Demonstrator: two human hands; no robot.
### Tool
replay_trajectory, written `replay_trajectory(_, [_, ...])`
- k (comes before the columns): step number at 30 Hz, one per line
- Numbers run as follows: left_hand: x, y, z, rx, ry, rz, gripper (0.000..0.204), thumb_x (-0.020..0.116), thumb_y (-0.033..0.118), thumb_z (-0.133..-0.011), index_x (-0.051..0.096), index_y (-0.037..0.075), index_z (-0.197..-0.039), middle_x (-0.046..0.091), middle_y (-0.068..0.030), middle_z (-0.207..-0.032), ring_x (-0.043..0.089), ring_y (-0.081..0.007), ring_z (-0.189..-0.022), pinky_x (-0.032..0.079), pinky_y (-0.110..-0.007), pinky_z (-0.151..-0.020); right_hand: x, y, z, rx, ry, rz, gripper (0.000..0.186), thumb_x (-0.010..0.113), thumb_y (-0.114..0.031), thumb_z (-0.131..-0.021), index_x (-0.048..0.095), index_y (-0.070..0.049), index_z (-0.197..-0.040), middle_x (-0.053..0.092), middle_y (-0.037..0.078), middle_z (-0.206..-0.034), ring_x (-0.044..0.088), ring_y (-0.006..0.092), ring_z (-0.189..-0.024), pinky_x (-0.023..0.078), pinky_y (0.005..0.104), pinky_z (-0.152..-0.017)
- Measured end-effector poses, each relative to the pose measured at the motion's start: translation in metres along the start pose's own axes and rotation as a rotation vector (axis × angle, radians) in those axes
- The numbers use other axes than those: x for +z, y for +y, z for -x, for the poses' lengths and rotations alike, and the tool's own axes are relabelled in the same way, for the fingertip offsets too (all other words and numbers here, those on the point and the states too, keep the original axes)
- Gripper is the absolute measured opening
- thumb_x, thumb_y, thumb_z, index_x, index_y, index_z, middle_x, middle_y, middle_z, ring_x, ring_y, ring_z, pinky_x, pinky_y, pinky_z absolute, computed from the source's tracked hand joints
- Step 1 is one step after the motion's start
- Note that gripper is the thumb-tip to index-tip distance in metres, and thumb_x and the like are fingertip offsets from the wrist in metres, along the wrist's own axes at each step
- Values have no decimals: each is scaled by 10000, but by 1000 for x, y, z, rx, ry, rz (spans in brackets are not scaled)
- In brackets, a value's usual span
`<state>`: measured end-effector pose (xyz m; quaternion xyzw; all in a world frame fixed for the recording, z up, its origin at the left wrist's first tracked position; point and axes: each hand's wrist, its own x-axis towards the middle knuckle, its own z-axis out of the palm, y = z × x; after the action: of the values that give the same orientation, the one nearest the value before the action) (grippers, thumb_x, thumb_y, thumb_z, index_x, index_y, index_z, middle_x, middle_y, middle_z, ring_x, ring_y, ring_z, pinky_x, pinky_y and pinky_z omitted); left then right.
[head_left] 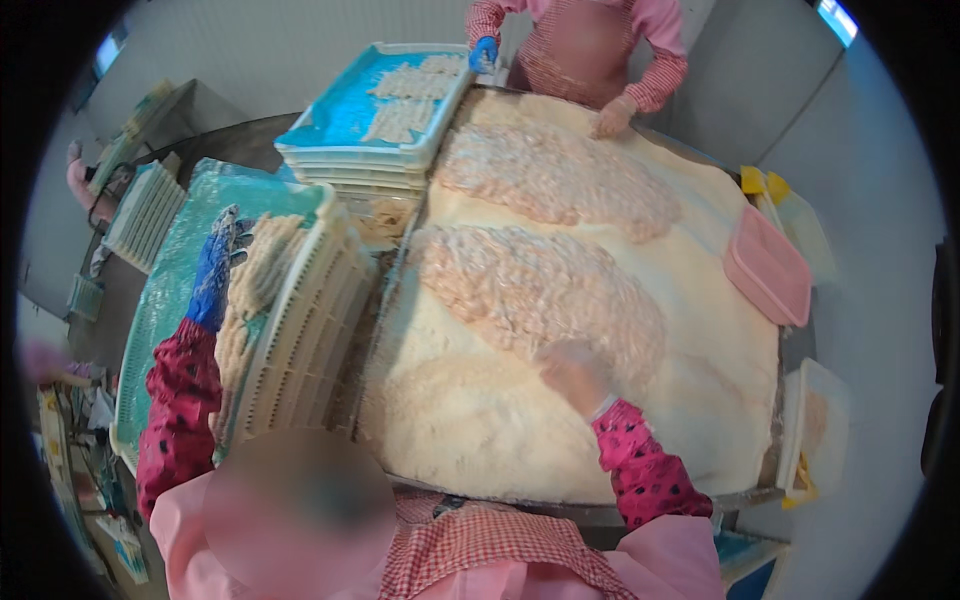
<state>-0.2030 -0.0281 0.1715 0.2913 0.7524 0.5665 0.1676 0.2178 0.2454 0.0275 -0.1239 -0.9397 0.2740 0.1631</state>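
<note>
My left hand (216, 262), in a blue glove dusted with crumbs, is at the left over a tray lined with green plastic film (185, 250). Its fingers are apart, beside a row of crumb-coated strips (262, 262) lying on the film. My right hand (578, 374), in a clear glove, is at the near edge of a pile of raw pale pink meat strips (540, 280). Motion blurs its fingers, so I cannot make out whether it grips a strip. The pile lies on a bed of pale crumbs (460, 410) covering the worktable.
Across the table a co-worker's bare-looking or clear-gloved hand (614, 118) touches the crumbs near a second meat pile (560, 175). Stacked white trays (350, 160) with blue film stand at the far left. A pink bin (768, 265) sits at the right edge, near a clear container (815, 420).
</note>
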Motion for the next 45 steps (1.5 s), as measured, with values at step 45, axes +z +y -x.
replay_trajectory(45, [266, -155, 209, 164, -57, -138, 219, 612, 66, -776, 578, 45, -991, 607, -107, -906, 582, -270, -844, 452, -324, -745, -12, 31, 133, 367, 4, -69, 290, 589, -84, -695, 586, -61, -984, 582, 96, -1045, 524, 265, -1015, 408, 354, -877])
